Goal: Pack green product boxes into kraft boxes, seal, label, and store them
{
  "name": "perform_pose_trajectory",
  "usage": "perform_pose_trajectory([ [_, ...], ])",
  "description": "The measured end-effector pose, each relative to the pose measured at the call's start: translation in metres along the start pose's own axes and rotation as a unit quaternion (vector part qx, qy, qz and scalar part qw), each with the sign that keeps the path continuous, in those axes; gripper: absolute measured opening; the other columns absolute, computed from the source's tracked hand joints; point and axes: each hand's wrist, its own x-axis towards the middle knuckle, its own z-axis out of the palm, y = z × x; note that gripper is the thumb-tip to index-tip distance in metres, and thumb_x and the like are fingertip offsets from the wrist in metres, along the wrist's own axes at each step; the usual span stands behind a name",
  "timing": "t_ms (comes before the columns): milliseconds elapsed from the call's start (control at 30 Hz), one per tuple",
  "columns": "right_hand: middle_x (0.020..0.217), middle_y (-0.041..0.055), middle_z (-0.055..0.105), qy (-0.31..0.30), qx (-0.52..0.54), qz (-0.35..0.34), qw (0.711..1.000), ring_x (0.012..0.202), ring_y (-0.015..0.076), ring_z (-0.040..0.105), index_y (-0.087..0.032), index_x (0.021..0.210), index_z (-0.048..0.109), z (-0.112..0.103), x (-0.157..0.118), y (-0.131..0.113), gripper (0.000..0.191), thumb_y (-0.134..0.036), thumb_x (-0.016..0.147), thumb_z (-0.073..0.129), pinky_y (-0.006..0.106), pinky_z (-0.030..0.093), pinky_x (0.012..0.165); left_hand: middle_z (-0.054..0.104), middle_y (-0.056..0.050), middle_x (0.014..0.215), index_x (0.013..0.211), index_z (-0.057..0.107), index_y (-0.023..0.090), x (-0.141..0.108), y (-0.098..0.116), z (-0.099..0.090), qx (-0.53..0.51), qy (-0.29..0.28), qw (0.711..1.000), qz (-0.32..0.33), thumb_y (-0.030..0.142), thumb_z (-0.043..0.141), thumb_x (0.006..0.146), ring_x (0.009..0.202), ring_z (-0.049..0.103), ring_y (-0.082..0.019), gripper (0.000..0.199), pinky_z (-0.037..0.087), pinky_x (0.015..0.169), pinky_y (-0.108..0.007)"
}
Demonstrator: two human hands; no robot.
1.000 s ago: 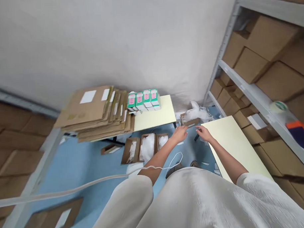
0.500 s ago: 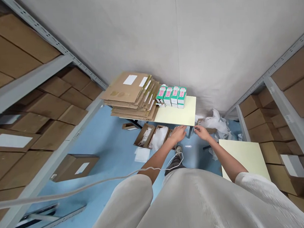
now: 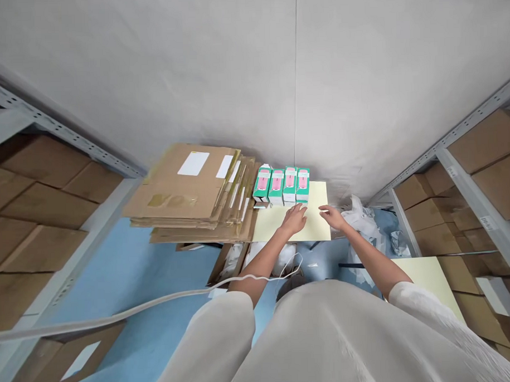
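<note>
pale tabletop (image 3: 317, 230) bears stacked cardboard (image 3: 175, 185) and green boxes (image 3: 282, 184) near both hands (image 3: 295, 218) (image 3: 333, 217), fingers loosely parted.

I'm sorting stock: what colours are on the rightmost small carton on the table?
The carton is green and white with pink, best seen in the head view.

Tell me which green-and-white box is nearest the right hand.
The rightmost box of the four; the others sit farther left, farther from the right hand.
</note>
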Motion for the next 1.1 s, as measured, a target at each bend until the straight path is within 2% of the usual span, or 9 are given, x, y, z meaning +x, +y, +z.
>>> perform_pose_trajectory([
  [133, 0.120, 0.0087, 0.078, 0.017, 0.056, 0.089, 0.994, 0.094, 0.0195, 0.074, -0.022, 0.111, 0.076, 0.015, 0.064, -0.005, 0.024, -0.031, 0.090, 0.071, 0.040, 0.065, 0.088, 0.042, -0.017, 0.173, 0.156, 0.056, 0.023, 0.029, -0.026, -0.003, -0.012, -0.009, 1.000, -0.016, 0.024, 0.057, 0.102, 0.159, 0.042, -0.037, 0.053, 0.038, 0.128, -0.055],
  [267, 0.130, 0.0116, 0.075, 0.031, 0.052, 0.113, 0.992, 0.108, 0.0231, 0.074, -0.021, 0.118, 0.076, 0.030, 0.119, -0.001, 0.031, -0.034, 0.090, 0.070, 0.046, 0.061, 0.101, 0.036, -0.018, 0.176, 0.159, 0.051, 0.024, 0.056, -0.042, -0.002, -0.028, -0.013, 0.999, -0.030, 0.024, 0.060, 0.101, 0.164, 0.034, -0.038, 0.059, 0.030, 0.131, -0.058],
  [400, 0.139, 0.0137, 0.073, 0.028, 0.026, 0.111, 0.993, 0.132, 0.0284, 0.068, -0.021, 0.129, 0.073, 0.049, 0.150, 0.011, 0.043, -0.039, 0.089, 0.073, 0.050, 0.052, 0.116, 0.035, -0.019, 0.177, 0.165, 0.043, 0.026, 0.073, -0.053, 0.002, -0.035, -0.025, 0.998, -0.045, 0.022, 0.059, 0.100, 0.167, 0.027, -0.039, 0.067, 0.021, 0.133, -0.065],
  [467, 0.140, 0.0145, 0.072, 0.031, 0.012, 0.113, 0.993, 0.137, 0.0297, 0.065, -0.021, 0.132, 0.071, 0.056, 0.157, 0.016, 0.048, -0.043, 0.089, 0.075, 0.050, 0.050, 0.118, 0.037, -0.018, 0.176, 0.165, 0.041, 0.027, 0.077, -0.056, 0.004, -0.032, -0.035, 0.998, -0.047, 0.021, 0.058, 0.100, 0.167, 0.027, -0.039, 0.068, 0.020, 0.132, -0.068],
  [533, 0.138, 0.0147, 0.073, 0.026, 0.010, 0.124, 0.992, 0.134, 0.0297, 0.067, -0.021, 0.134, 0.069, 0.060, 0.160, 0.019, 0.053, -0.047, 0.088, 0.076, 0.049, 0.053, 0.115, 0.039, -0.018, 0.176, 0.164, 0.043, 0.027, 0.078, -0.056, 0.004, -0.026, -0.043, 0.998, -0.044, 0.020, 0.058, 0.099, 0.166, 0.028, -0.039, 0.067, 0.020, 0.131, -0.068],
  [667, 0.119, 0.0121, 0.079, 0.000, 0.052, 0.164, 0.985, 0.106, 0.0262, 0.075, -0.022, 0.134, 0.067, 0.060, 0.157, 0.018, 0.055, -0.050, 0.088, 0.078, 0.043, 0.062, 0.096, 0.039, -0.019, 0.175, 0.161, 0.048, 0.025, 0.078, -0.054, 0.002, -0.017, -0.045, 0.998, -0.030, 0.017, 0.059, 0.097, 0.165, 0.029, -0.040, 0.065, 0.021, 0.130, -0.069],
  [800, 0.102, 0.0084, 0.079, -0.029, 0.111, 0.161, 0.980, 0.088, 0.0223, 0.072, -0.023, 0.125, 0.070, 0.055, 0.152, 0.012, 0.046, -0.048, 0.088, 0.080, 0.037, 0.063, 0.081, 0.041, -0.017, 0.174, 0.161, 0.049, 0.028, 0.078, -0.049, -0.002, -0.020, -0.046, 0.998, -0.023, 0.019, 0.063, 0.094, 0.161, 0.033, -0.042, 0.069, 0.025, 0.128, -0.068],
  [933, 0.099, 0.0054, 0.077, -0.032, 0.137, 0.175, 0.974, 0.086, 0.0211, 0.070, -0.026, 0.124, 0.069, 0.052, 0.148, 0.006, 0.046, -0.048, 0.085, 0.079, 0.036, 0.063, 0.081, 0.040, -0.017, 0.174, 0.161, 0.049, 0.027, 0.080, -0.043, -0.003, -0.015, -0.048, 0.998, -0.024, 0.020, 0.063, 0.094, 0.159, 0.036, -0.042, 0.069, 0.031, 0.126, -0.065],
  [1100, 0.112, 0.0071, 0.074, -0.031, 0.142, 0.190, 0.971, 0.097, 0.0238, 0.069, -0.029, 0.127, 0.066, 0.047, 0.142, 0.006, 0.048, -0.048, 0.083, 0.073, 0.042, 0.064, 0.087, 0.045, -0.018, 0.165, 0.153, 0.056, 0.024, 0.085, -0.034, -0.001, -0.026, -0.051, 0.998, -0.024, 0.021, 0.063, 0.096, 0.148, 0.050, -0.040, 0.058, 0.040, 0.122, -0.057],
])
